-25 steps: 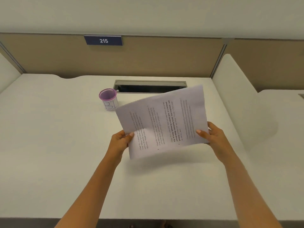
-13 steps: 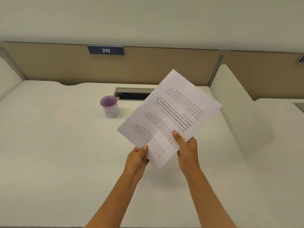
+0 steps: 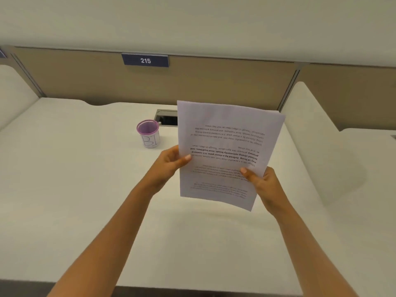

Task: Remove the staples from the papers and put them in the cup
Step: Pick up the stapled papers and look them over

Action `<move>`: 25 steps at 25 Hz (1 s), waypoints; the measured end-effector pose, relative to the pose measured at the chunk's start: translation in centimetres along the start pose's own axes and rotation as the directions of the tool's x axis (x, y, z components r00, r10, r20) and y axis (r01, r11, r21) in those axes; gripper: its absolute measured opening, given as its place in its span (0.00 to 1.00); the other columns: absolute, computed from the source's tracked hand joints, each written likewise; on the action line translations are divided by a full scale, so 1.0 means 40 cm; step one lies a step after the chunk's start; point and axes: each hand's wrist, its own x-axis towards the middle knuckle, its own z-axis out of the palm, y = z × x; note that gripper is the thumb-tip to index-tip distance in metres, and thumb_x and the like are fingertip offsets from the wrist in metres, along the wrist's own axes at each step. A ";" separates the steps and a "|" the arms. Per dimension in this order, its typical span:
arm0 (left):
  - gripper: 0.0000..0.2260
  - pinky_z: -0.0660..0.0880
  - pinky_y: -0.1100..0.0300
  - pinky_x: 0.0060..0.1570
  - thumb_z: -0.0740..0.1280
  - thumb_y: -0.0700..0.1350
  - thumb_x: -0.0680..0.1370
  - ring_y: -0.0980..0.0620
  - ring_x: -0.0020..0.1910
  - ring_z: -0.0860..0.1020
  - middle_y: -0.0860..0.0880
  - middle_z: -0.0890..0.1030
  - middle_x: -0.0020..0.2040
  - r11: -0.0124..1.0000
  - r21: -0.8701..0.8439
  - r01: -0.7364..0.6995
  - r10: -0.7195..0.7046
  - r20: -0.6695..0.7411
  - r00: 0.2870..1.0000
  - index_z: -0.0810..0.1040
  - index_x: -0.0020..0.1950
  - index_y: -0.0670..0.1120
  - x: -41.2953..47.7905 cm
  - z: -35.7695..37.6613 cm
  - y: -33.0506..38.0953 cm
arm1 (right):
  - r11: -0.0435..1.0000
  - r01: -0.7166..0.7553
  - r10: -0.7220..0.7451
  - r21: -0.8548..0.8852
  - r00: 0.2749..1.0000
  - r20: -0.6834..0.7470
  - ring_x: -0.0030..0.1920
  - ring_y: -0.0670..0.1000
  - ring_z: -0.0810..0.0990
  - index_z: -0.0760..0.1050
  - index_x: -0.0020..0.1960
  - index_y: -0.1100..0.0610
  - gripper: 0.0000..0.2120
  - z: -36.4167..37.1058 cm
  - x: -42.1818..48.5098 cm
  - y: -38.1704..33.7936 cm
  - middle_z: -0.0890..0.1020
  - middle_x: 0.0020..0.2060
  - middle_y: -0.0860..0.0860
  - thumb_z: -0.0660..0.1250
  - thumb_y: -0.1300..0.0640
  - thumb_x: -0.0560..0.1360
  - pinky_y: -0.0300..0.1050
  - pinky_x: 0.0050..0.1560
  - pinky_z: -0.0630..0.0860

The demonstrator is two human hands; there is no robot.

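Papers (image 3: 227, 151) held off the worktop (image 3: 85, 189) by both hands (text upside down); staple unseen: locate it, then pry toward cup (image 3: 149, 133).

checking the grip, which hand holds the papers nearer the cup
The left hand. It grips the left edge of the papers, the side where the cup stands; the right hand holds the opposite edge, lower down.

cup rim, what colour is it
Purple; the cup has a purple rim over a white body, seen best in the head view.
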 end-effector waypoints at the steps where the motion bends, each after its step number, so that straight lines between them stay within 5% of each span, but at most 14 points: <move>1: 0.14 0.79 0.51 0.58 0.66 0.47 0.78 0.50 0.57 0.81 0.52 0.83 0.58 0.999 -0.030 -0.027 0.026 -0.017 1.000 0.77 0.63 0.51 0.001 0.024 0.002 | 1.000 0.004 -0.004 0.003 1.000 0.001 0.54 0.51 0.83 0.81 0.57 0.53 0.10 -0.003 0.001 -0.001 0.85 0.53 0.49 0.68 0.57 0.76 0.52 0.55 0.80; 7: 0.13 0.78 0.64 0.50 0.64 0.41 0.80 0.52 0.55 0.82 0.53 0.84 0.58 0.975 -0.132 -0.179 0.166 -0.103 0.981 0.80 0.61 0.53 -0.026 0.063 -0.043 | 0.999 0.051 -0.051 0.019 0.998 0.039 0.55 0.53 0.82 0.80 0.57 0.51 0.11 -0.029 0.008 0.021 0.84 0.55 0.50 0.69 0.52 0.76 0.48 0.53 0.81; 13: 0.14 0.78 0.60 0.58 0.63 0.39 0.80 0.53 0.58 0.81 0.53 0.84 0.58 0.999 -0.040 0.008 -0.011 -0.082 0.997 0.80 0.61 0.54 -0.064 0.070 -0.156 | 0.995 -0.103 0.103 0.004 0.995 0.005 0.57 0.48 0.82 0.81 0.54 0.41 0.12 -0.032 -0.036 0.163 0.84 0.54 0.45 0.72 0.55 0.74 0.45 0.56 0.78; 18: 0.14 0.80 0.63 0.48 0.62 0.37 0.81 0.53 0.52 0.83 0.54 0.86 0.53 0.998 -0.055 -0.001 -0.008 -0.158 0.987 0.82 0.58 0.52 -0.040 0.068 -0.137 | 0.994 -0.112 0.112 0.004 0.994 -0.007 0.55 0.50 0.83 0.81 0.56 0.45 0.11 -0.033 -0.015 0.150 0.85 0.53 0.46 0.71 0.54 0.74 0.43 0.52 0.80; 21: 0.13 0.81 0.60 0.45 0.62 0.39 0.81 0.52 0.51 0.84 0.53 0.86 0.53 0.990 -0.138 0.007 -0.039 -0.227 0.973 0.81 0.58 0.52 -0.039 0.061 -0.118 | 0.998 -0.061 0.062 -0.007 0.994 0.090 0.55 0.51 0.83 0.79 0.61 0.49 0.15 -0.070 0.011 0.088 0.84 0.56 0.49 0.72 0.53 0.74 0.41 0.51 0.81; 25: 0.12 0.81 0.58 0.44 0.62 0.39 0.81 0.51 0.48 0.84 0.50 0.86 0.53 0.930 -0.368 -0.006 -0.112 -0.298 0.948 0.81 0.57 0.52 -0.043 0.060 -0.092 | 0.991 -0.110 0.099 0.074 0.985 0.139 0.59 0.58 0.81 0.77 0.63 0.52 0.20 -0.126 0.001 0.053 0.83 0.58 0.54 0.72 0.52 0.73 0.50 0.56 0.78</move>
